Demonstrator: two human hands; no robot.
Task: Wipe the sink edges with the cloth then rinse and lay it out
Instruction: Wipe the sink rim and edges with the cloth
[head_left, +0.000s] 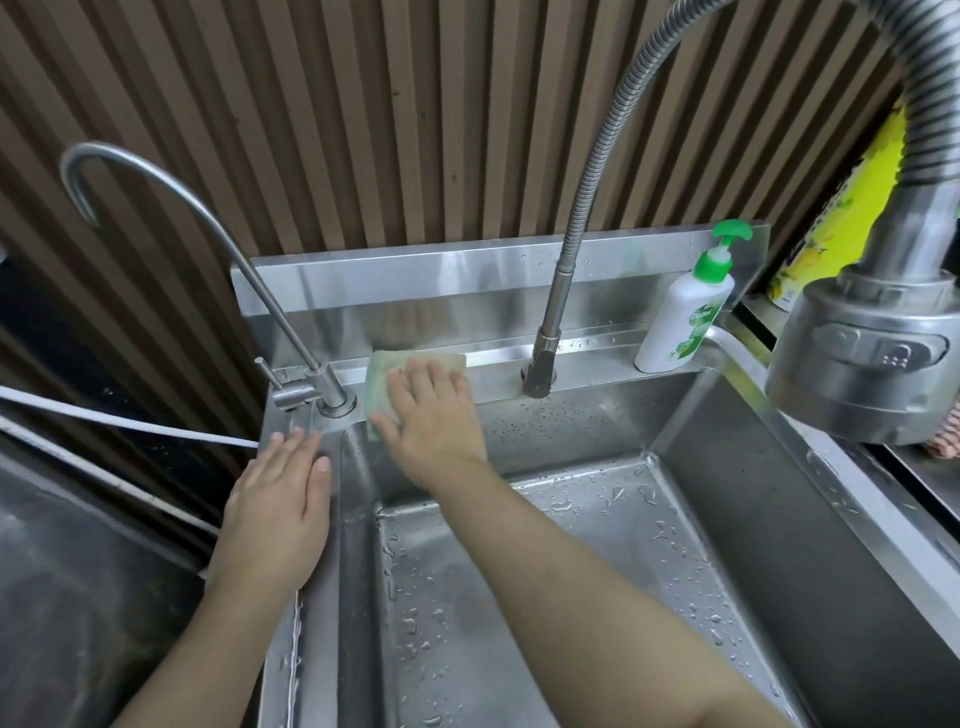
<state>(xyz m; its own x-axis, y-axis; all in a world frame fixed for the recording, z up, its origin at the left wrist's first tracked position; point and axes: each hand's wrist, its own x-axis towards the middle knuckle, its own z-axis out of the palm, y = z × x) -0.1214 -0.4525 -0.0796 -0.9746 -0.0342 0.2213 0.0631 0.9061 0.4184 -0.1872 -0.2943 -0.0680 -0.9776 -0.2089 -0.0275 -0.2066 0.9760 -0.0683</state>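
Note:
A pale green cloth (382, 371) lies flat on the back edge of the steel sink (597, 371), between the thin curved tap and the main tap's base. My right hand (434, 415) presses down on the cloth with fingers spread, covering most of it. My left hand (278, 514) rests flat on the sink's left rim, palm down, holding nothing. The basin floor is wet with droplets.
A thin curved tap (317, 374) stands at the back left corner, the main tap base (540, 369) with its flexible hose mid-back. A big spray head (862, 364) hangs at the right. A white and green soap bottle (685, 312) stands at the back right.

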